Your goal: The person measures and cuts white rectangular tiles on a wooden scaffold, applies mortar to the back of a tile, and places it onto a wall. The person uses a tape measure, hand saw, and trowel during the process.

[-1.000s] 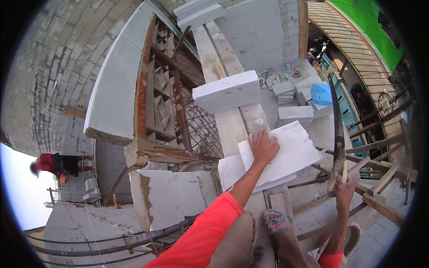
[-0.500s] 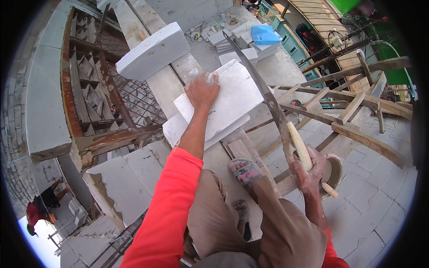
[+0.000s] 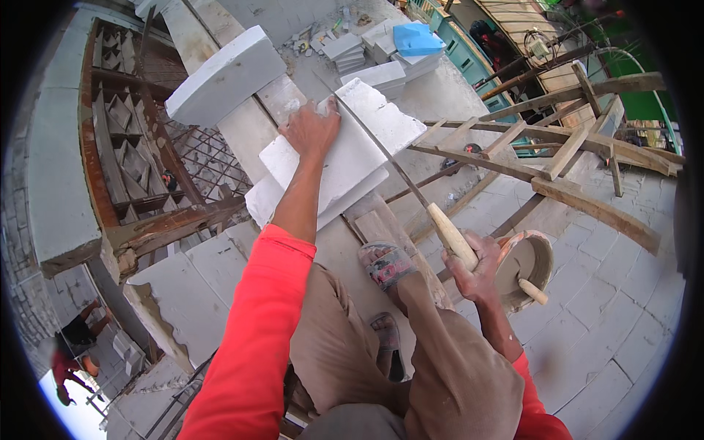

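a left hand (image 3: 309, 132) lies flat, clasping nothing, on an upper white block (image 3: 350, 167), its weight apparently keeping the piece from shifting. the right hand (image 3: 473, 265) wraps firmly around the handle of a saw (image 3: 400, 172), whose blade crosses the block edge-on, clear of the left fingers. a lower white block (image 3: 265, 199) sits beneath, seemingly as a raised rest, on pale planks (image 3: 246, 138).
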Motion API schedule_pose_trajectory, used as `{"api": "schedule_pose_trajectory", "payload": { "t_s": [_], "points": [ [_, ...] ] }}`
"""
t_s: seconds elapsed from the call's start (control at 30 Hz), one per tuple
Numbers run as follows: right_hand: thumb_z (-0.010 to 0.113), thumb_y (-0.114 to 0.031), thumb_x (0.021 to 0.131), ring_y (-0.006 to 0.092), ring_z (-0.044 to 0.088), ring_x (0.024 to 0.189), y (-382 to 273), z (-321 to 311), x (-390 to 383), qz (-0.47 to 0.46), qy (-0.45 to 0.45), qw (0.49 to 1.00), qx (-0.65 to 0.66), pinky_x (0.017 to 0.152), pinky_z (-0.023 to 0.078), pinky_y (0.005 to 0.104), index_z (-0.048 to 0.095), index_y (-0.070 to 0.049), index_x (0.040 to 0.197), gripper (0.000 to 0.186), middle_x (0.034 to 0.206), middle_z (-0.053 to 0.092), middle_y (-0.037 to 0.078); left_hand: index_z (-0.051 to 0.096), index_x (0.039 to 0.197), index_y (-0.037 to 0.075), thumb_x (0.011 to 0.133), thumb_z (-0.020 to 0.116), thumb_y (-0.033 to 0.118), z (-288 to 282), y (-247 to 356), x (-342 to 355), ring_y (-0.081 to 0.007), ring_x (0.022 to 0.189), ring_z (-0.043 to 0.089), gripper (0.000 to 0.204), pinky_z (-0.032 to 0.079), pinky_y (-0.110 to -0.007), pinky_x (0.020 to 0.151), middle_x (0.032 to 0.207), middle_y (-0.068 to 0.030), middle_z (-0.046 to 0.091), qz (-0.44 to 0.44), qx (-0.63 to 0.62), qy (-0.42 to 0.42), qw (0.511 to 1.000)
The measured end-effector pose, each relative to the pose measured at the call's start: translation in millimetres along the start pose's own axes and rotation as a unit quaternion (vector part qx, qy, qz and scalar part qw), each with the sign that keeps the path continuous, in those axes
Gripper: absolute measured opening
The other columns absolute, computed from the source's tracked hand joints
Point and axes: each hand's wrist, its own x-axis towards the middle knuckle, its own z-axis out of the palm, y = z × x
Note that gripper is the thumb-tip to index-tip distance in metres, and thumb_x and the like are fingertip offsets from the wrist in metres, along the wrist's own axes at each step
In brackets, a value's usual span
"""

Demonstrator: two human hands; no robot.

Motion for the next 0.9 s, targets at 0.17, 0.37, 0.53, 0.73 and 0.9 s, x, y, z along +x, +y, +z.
{"api": "schedule_pose_trajectory", "payload": {
  "t_s": [0.17,0.37,0.53,0.73,0.9],
  "points": [
    [0.072,-0.013,0.077,0.02,0.047,0.052,3,-6,-1,-0.006,0.001,1.0,-0.003,0.055,0.04,0.0365,0.063,0.001,0.077,0.017,0.06,0.048,0.012,0.08,0.125,0.009,0.096,0.064,0.059,-5,-8,0,-0.0348,0.12,0.068,0.061,0.032,-0.05,0.114,0.118,-0.0211,0.078,0.02,0.01,0.001,1.0],
    [0.073,-0.013,0.077,0.0246,0.052,0.056,7,-10,0,0.007,-0.012,1.0,0.004,0.06,0.042,0.0375,0.067,0.001,0.088,0.019,0.066,0.055,0.012,0.08,0.127,0.013,0.096,0.062,0.064,2,-5,3,-0.0342,0.123,0.067,0.062,0.035,-0.049,0.113,0.12,-0.0207,0.077,0.025,0.008,-0.01,1.0],
    [0.074,-0.013,0.078,0.0259,0.061,0.064,1,-11,-5,-0.019,0.034,0.999,0.011,0.067,0.046,0.0392,0.073,0.0,0.111,0.035,0.076,0.066,0.012,0.08,0.128,0.01,0.095,0.062,0.069,-4,-10,5,-0.0376,0.123,0.069,0.07,0.041,-0.047,0.112,0.122,-0.0231,0.077,0.02,0.014,0.004,1.0],
    [0.073,-0.008,0.082,0.0223,0.068,0.065,5,-6,18,-0.04,0.032,0.993,-0.106,0.069,0.051,0.0335,0.076,-0.001,0.121,0.04,0.08,0.071,0.011,0.08,0.126,0.012,0.094,0.063,0.069,4,-7,4,-0.0321,0.126,0.064,0.067,0.035,-0.047,0.114,0.12,-0.0189,0.077,0.013,-0.007,-0.018,1.0],
    [0.072,-0.008,0.083,0.0211,0.069,0.064,-13,4,13,-0.095,0.097,0.988,-0.07,0.066,0.053,0.0341,0.076,0.0,0.116,0.033,0.077,0.07,0.013,0.081,0.124,0.011,0.094,0.064,0.066,-3,-11,2,-0.0312,0.125,0.064,0.065,0.034,-0.046,0.114,0.119,-0.0175,0.077,0.011,0.0,-0.004,1.0]
  ]
}}
